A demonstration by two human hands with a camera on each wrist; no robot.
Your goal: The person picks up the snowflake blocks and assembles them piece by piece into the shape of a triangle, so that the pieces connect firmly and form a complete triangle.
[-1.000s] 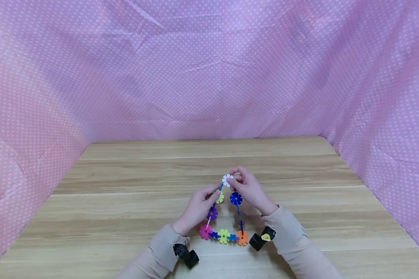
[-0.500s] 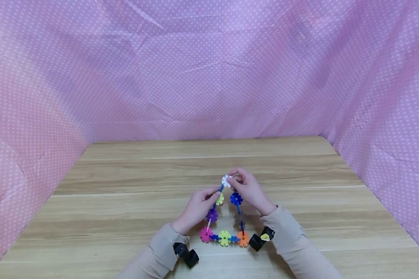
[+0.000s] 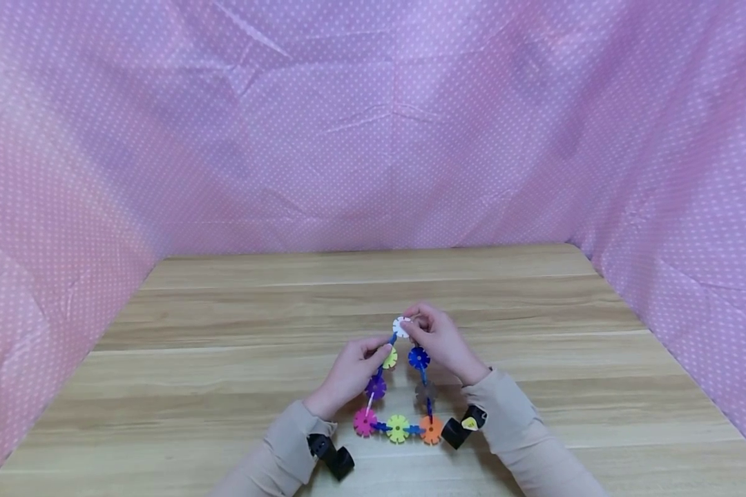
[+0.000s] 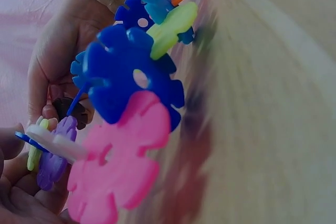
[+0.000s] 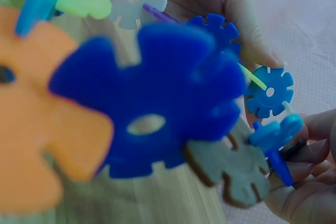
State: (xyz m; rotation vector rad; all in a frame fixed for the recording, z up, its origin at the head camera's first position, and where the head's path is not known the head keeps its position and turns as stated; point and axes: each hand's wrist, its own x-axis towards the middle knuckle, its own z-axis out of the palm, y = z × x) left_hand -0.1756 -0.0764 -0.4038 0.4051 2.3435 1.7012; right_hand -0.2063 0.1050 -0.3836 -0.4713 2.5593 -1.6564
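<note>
Several flower-like notched plastic discs are slotted together into a triangle. In the head view, a white disc (image 3: pixel 400 327) forms its far corner. A pink disc (image 3: pixel 365 422) and an orange disc (image 3: pixel 431 430) mark the near corners. My right hand (image 3: pixel 443 343) pinches the white disc between thumb and fingers. On the left side, my left hand (image 3: pixel 349 371) pinches the chain at a yellow-green disc (image 3: pixel 390 358), partly covering it. Beside the fingertips, the right wrist view shows a teal disc (image 5: pixel 270 92). A purple disc (image 3: pixel 376 388) hangs lower on that side; a dark blue disc (image 3: pixel 418 357) is opposite.
A wood-grain table (image 3: pixel 224 331) lies beneath the hands. Pink dotted cloth (image 3: pixel 373 138) hangs behind it and along both sides. Black wrist cameras (image 3: pixel 331 456) are strapped over beige sleeves (image 3: pixel 516 407).
Both hands and the top of the triangle have shifted slightly toward the person and left in the head view, which has itself moved a little. Both grips look the same.
</note>
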